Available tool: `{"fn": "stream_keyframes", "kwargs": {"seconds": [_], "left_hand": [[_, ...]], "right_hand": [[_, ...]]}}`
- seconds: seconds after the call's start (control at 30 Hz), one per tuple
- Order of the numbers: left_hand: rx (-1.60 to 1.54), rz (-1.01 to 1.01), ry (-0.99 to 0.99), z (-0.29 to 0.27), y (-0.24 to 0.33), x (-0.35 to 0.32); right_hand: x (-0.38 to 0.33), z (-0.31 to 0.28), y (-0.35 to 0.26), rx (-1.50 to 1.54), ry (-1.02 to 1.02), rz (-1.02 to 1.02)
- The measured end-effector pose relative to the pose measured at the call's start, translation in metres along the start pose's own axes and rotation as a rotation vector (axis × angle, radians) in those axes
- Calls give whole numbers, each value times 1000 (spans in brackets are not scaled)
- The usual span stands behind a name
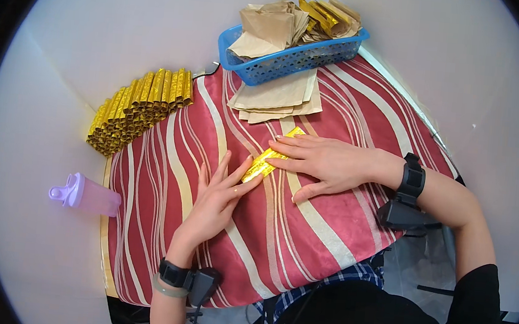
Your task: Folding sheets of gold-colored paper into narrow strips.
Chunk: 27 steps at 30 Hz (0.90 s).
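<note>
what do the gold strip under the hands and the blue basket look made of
Gold strip: likely foil-faced paper, since it is shiny, creased and folded flat. Blue basket: probably moulded plastic, with a glossy rim and a regular lattice of holes in its wall.

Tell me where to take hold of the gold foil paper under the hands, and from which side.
Pinch the gold foil paper at its near-left end by the left hand, coming from the left. It lies flat and narrow on the striped cloth, and the right hand covers its far end.
</note>
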<state>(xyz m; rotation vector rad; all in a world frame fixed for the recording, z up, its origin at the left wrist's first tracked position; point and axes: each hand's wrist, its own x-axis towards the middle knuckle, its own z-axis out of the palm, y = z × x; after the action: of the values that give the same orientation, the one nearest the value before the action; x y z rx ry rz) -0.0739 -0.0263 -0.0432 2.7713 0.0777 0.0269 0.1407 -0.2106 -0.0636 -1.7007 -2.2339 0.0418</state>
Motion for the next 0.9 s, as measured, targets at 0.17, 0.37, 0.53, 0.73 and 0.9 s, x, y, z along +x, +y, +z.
{"fn": "stream_keyframes", "kwargs": {"seconds": [0.17, 0.37, 0.53, 0.73, 0.9], "left_hand": [[30, -9, 2, -13, -1, -5], [53, 145, 185, -29, -22, -4], [-242, 112, 261, -14, 5, 12], [12, 168, 33, 12, 14, 22], [44, 92, 17, 6, 15, 8]], "right_hand": [[0, -1, -1, 17, 8, 9], [-1, 2, -1, 18, 7, 1], [-1, 1, -1, -4, 31, -1], [-12, -14, 11, 3, -5, 71], [-13, -15, 12, 25, 6, 127]]}}
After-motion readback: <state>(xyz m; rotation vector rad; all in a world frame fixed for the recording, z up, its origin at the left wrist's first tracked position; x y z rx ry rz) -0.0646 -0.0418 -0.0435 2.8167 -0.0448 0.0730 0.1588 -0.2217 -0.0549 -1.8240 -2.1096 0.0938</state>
